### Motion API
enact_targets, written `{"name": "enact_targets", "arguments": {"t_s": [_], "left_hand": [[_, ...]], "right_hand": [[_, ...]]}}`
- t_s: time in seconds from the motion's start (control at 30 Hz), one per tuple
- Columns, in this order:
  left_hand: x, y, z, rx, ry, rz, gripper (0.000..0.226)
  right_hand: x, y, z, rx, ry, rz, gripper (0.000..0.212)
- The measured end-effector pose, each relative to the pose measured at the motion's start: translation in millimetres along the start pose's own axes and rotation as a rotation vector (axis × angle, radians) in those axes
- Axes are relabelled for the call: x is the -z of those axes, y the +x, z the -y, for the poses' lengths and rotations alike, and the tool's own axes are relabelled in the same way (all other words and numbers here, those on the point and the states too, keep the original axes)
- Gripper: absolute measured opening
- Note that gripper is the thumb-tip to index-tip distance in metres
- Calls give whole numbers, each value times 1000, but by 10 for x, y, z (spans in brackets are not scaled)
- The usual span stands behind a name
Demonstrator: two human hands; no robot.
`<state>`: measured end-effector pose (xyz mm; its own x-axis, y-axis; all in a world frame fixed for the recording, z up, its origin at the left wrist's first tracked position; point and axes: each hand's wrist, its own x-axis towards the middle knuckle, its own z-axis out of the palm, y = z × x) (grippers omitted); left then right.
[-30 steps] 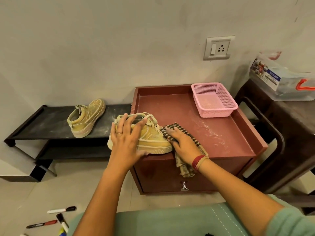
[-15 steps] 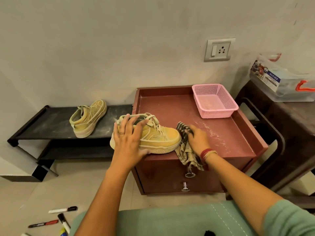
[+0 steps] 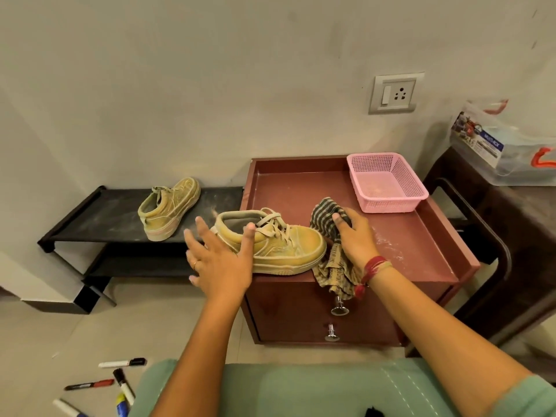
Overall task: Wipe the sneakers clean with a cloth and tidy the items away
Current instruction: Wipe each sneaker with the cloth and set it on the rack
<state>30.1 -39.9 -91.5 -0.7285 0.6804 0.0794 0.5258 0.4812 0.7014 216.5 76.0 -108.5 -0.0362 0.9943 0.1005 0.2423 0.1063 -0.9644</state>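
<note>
A tan sneaker (image 3: pixel 288 245) stands at the front left corner of the red-brown cabinet top (image 3: pixel 421 248), toe pointing right. My left hand (image 3: pixel 219 260) hovers by its heel with fingers spread, the thumb near the collar, gripping nothing. My right hand (image 3: pixel 355 239) grips a checked cloth (image 3: pixel 331 266) just right of the toe; part of the cloth hangs over the cabinet's front edge. The second tan sneaker (image 3: pixel 168 210) sits on the black shoe rack (image 3: pixel 99 218) to the left.
A pink mesh basket (image 3: pixel 388 182) sits at the cabinet's back right. Two drawer knobs (image 3: pixel 338 308) stick out of the cabinet front. A dark table (image 3: pixel 511 236) with a clear storage box (image 3: pixel 505 149) stands to the right. Several markers (image 3: pixel 120 383) lie on the floor at lower left.
My left hand has lifted off the sneaker and opened. My right hand has drawn the cloth off the toe, bunched it and raised it to the right.
</note>
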Motion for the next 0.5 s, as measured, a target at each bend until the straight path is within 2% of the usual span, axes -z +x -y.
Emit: {"name": "enact_targets", "arguments": {"t_s": [0.1, 0.23, 0.5], "left_hand": [[65, 21, 10, 156, -27, 159, 103], [148, 48, -25, 155, -147, 144, 97], [298, 108, -313, -394, -344, -80, 94]], "right_hand": [[31, -47, -11, 33, -49, 30, 22], [56, -74, 52, 94, 0, 32, 23], [214, -33, 161, 110, 217, -42, 19]]}}
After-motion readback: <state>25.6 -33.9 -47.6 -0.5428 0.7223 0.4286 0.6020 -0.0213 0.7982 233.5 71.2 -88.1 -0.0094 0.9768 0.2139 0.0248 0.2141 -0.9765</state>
